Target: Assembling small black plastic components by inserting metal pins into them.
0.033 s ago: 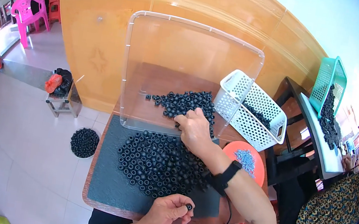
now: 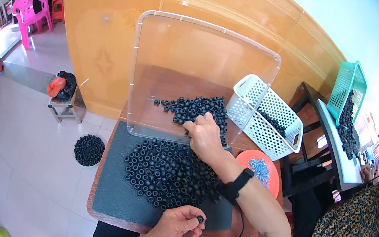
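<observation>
My left hand is at the near edge of the table, its thumb and fingers pinching a small black ring-shaped piece with a hole in the middle. Above the mat, my right hand reaches inside the clear plastic box, which stands behind the mat. Its fingers are curled at a heap of similar black pieces; whatever they grip is hidden. A larger spread of black ring-shaped pieces lies on the dark mat between my hands.
Right of the box stand a white perforated basket holding black pieces and an orange plate with small bluish-clear bits. A round container of black pieces is on the floor at left. A person sits right, near a green basket.
</observation>
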`<state>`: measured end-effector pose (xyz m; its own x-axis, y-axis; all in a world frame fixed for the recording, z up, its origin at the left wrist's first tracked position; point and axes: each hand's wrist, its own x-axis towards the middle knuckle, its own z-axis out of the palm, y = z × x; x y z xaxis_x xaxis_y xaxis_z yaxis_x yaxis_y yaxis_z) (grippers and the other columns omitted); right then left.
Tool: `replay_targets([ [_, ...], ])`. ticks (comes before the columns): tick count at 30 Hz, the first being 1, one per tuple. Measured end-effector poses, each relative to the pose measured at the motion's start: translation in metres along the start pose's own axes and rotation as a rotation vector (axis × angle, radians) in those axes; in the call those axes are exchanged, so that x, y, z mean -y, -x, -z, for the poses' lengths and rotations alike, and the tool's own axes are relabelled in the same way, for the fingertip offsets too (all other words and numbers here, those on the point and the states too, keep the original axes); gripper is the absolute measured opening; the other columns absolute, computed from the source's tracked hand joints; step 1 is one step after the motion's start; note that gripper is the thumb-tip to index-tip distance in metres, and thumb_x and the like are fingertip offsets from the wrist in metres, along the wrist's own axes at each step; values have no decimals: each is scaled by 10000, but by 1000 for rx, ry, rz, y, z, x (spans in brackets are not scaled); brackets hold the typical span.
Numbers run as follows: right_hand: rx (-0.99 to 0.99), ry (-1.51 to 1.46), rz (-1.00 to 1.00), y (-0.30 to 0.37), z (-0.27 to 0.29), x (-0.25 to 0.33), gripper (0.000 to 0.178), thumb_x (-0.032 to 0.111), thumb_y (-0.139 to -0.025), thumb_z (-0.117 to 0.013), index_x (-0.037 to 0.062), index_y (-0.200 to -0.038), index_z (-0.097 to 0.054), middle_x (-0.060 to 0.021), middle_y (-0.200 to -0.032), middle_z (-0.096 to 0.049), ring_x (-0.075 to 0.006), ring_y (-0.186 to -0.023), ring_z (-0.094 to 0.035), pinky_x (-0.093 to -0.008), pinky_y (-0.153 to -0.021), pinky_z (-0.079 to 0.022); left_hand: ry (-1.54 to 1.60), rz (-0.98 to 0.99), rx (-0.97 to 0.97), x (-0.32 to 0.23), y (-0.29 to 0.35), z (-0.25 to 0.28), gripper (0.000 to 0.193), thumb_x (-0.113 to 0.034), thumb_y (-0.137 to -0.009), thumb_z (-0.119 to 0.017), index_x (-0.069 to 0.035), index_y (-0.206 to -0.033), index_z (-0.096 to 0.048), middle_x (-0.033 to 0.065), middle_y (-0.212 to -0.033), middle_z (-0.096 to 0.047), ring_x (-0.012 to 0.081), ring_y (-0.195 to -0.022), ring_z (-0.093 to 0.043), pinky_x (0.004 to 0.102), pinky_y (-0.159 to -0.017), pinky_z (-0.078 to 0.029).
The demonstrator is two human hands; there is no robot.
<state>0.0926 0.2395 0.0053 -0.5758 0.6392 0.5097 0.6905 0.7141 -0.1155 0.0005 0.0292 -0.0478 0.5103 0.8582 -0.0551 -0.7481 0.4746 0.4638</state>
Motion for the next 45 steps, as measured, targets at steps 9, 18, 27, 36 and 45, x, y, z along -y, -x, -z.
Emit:
replay_targets([
  [9,131,429,343,-14,-12,2,68,112,-664,-574,48,-645,-564,-76,-713,-493,-232,-802,-463,-329,-689,-373,-45,-8,0,-2,-1,-2,163,-43,-910,-526,41,-1046,-553,91,-876,-596,153,-726,-565,274,-680,-479],
  [18,-186,-200,-45,42,46,26,58,30,-714,-612,32,-755,-572,-129,-704,-546,-321,-699,-513,-416,-620,-422,-101,-8,-82,-1,0,-3,150,-46,-888,-556,41,-1011,-556,138,-855,-609,210,-715,-603,332,-665,-507],
  [27,29,-20,-153,189,93,74,224,7,-569,-614,3,-785,-556,-112,-713,-449,-283,-686,-446,-386,-596,-364,-223,-123,-182,6,-2,-23,199,-99,-867,-608,45,-992,-549,144,-838,-612,194,-673,-596,331,-604,-496],
  [36,144,149,9,188,100,75,205,125,-648,-552,-31,-781,-553,-87,-715,-425,-226,-713,-415,-323,-604,-327,-304,-147,-216,9,0,-26,209,-118,-860,-620,44,-973,-551,140,-824,-617,197,-647,-601,321,-581,-494],
  [45,161,103,14,200,102,73,240,94,-648,-555,-38,-849,-546,-91,-728,-429,-224,-719,-425,-316,-612,-352,-284,-134,-227,7,1,-25,205,-105,-856,-621,50,-975,-559,148,-823,-618,197,-647,-601,324,-578,-497],
])
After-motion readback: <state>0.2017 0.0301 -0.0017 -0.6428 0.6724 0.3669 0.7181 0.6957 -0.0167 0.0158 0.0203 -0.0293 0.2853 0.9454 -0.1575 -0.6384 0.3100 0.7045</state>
